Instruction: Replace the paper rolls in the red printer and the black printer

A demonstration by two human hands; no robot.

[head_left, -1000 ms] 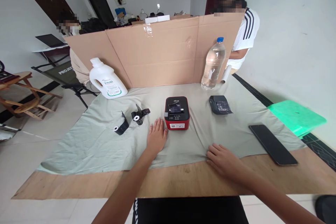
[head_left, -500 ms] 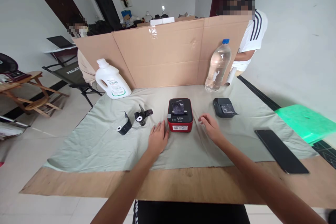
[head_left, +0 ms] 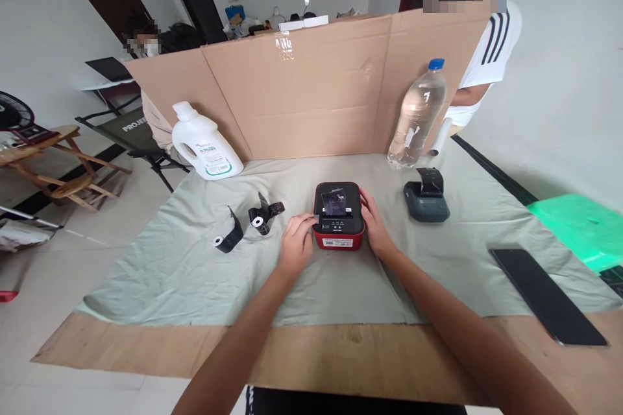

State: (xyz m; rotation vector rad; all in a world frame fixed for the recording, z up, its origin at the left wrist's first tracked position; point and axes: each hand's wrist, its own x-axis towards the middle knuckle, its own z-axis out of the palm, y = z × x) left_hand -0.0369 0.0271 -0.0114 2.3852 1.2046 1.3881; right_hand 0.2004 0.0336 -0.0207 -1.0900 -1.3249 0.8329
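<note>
A small red and black label printer (head_left: 339, 224) sits mid-table on a pale green cloth (head_left: 195, 272). My left hand (head_left: 296, 245) curls against the printer's left side, fingertips touching it. Against the printer's right side rests my right hand (head_left: 374, 224), fingers wrapped along its edge. Both hands grip the printer between them. Two black paper rolls (head_left: 226, 238) (head_left: 260, 216) lie left of my left hand. A second, dark grey printer (head_left: 427, 201) stands to the right with its lid up.
A cardboard screen (head_left: 311, 87) stands across the back of the table. A white jug (head_left: 204, 143) sits back left, a clear water bottle (head_left: 416, 115) back right. A black phone (head_left: 548, 295) lies at the right. People sit behind the screen.
My right hand moved from the table's front edge up to the printer's right side. My left hand curled onto the printer's left side. The camera view shifted a little.
</note>
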